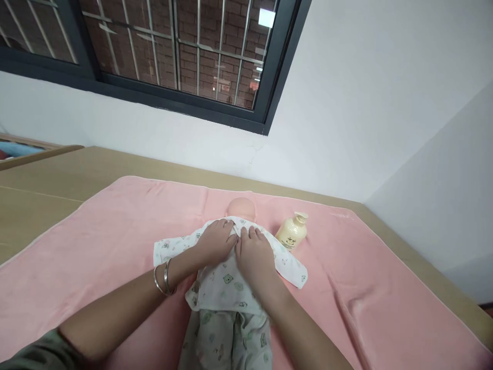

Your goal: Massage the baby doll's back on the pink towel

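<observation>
Head view, one frame. A baby doll (241,208) lies on its back on a pink towel (96,246) spread over a tan bed platform (46,180), head toward the wall under the barred window (173,46).

The doll wears a white printed top (227,280), sleeves stretched out to either side, and matching printed trousers (231,339) lower down.

Left hand (215,240): palm down on the doll's chest, fingers lying flat and close together over the left half of the top, tips at the neckline. Two metal bangles (164,280) on that wrist.

Right hand (254,254): also palm down, fingers loosely together, pressing the right half of the top. The two hands touch at the middle of the chest. I see neither pinching anything; both press flat.

A cream pump bottle (292,232) lies tilted on the towel just beside the doll's shoulder, apart from both hands.

My judgement on progress: arms are through the sleeves and trousers are on, so dressing looks largely done. What appears left is closing and smoothing the front of the top; I cannot tell whether any fastening is shut, since the hands cover it
</observation>
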The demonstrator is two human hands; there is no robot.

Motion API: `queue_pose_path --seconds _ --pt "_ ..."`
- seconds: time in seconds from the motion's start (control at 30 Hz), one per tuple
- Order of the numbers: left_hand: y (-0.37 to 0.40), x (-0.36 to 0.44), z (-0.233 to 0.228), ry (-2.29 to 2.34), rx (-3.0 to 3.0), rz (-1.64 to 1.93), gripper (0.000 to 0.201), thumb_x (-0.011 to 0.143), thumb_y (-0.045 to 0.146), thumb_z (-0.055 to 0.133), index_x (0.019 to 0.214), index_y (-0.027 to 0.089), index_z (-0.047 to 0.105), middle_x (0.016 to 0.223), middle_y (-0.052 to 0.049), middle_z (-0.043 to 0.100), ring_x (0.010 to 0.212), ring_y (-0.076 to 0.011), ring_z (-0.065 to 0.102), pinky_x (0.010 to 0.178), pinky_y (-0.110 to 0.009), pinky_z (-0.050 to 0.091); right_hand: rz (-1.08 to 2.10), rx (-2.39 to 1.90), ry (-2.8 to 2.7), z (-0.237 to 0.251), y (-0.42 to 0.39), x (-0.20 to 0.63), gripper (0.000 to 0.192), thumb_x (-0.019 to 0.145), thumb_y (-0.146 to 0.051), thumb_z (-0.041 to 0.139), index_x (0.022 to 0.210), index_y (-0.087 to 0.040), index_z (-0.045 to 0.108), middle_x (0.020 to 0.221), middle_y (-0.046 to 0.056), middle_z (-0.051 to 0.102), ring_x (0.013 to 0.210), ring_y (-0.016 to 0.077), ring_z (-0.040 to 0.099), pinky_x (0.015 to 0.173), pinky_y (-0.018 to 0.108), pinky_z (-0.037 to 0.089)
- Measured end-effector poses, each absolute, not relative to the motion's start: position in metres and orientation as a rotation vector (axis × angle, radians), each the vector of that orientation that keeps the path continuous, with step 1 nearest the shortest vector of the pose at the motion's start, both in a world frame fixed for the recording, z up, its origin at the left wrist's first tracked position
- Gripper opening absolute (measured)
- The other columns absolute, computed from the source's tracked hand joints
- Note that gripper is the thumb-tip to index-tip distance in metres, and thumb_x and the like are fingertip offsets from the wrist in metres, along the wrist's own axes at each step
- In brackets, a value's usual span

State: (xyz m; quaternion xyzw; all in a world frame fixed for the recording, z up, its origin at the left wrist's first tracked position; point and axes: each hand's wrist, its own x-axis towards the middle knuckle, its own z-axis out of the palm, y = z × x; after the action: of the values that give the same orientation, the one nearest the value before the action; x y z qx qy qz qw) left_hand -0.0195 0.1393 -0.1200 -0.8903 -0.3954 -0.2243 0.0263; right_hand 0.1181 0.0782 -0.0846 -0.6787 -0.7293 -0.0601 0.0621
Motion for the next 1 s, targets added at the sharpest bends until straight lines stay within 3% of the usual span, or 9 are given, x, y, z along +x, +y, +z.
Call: queue_pose_path --seconds 0.17,0.37,0.47,0.67,0.83,1.0 --pt "0.144 -0.019 -0.125 -1.209 -2.739 -0.567 0.023 0.095 0.019 0.045 0.093 0.016 0.067 0.108 -0.016 0.067 0.099 -0.0296 0.060 0.083 -0.045 0.051 -0.111 -1.974 -2.209 -0.082 0.080 0.121 0.044 0.104 -0.025 0.038 0.139 -0.008 0.059 0.143 0.021 0.059 0.136 0.0305 0.054 0.116 0.043 0.038" --pt "0.113 0.002 -0.131 -1.476 -2.466 -0.767 0.043 0.097 0.023 0.041 0.132 0.004 0.056 0.129 -0.024 0.062 0.123 -0.0363 0.056 0.103 -0.052 0.046 0.199 -1.959 -2.077 -0.080 0.107 0.153 0.055 0.105 -0.041 0.039 0.150 -0.010 0.048 0.154 0.016 0.050 0.146 0.0266 0.042 0.118 0.038 0.033" --pt "0.112 0.003 -0.133 -1.482 -2.455 -0.822 0.042 0.095 0.022 0.042 0.130 0.006 0.057 0.131 -0.024 0.062 0.126 -0.0362 0.055 0.106 -0.053 0.044 0.143 -1.980 -2.077 -0.083 0.107 0.150 0.054 0.106 -0.039 0.037 0.148 -0.009 0.049 0.150 0.019 0.052 0.144 0.0288 0.044 0.118 0.041 0.031" --pt "0.136 -0.005 -0.131 -1.491 -2.653 -0.810 0.031 0.098 0.026 0.039 0.107 0.013 0.065 0.106 -0.017 0.070 0.104 -0.0318 0.063 0.095 -0.050 0.052 0.039 -1.998 -2.139 -0.078 0.096 0.135 0.039 0.103 -0.026 0.036 0.121 -0.008 0.066 0.129 0.021 0.066 0.127 0.0304 0.056 0.111 0.042 0.035" --pt "0.137 0.000 -0.137 -1.543 -2.520 -0.975 0.036 0.099 0.029 0.039 0.119 0.009 0.062 0.119 -0.021 0.067 0.114 -0.0343 0.060 0.099 -0.052 0.049 0.297 -1.941 -1.980 -0.071 0.105 0.151 0.042 0.101 -0.041 0.043 0.131 -0.017 0.062 0.125 0.011 0.070 0.117 0.0259 0.062 0.097 0.034 0.044" --pt "0.124 0.005 -0.140 -1.509 -2.470 -0.915 0.041 0.101 0.028 0.037 0.128 0.005 0.058 0.126 -0.022 0.064 0.120 -0.0352 0.058 0.104 -0.052 0.046 0.261 -1.941 -1.937 -0.076 0.108 0.155 0.044 0.101 -0.042 0.044 0.133 -0.016 0.061 0.126 0.012 0.070 0.122 0.0268 0.061 0.102 0.036 0.042"
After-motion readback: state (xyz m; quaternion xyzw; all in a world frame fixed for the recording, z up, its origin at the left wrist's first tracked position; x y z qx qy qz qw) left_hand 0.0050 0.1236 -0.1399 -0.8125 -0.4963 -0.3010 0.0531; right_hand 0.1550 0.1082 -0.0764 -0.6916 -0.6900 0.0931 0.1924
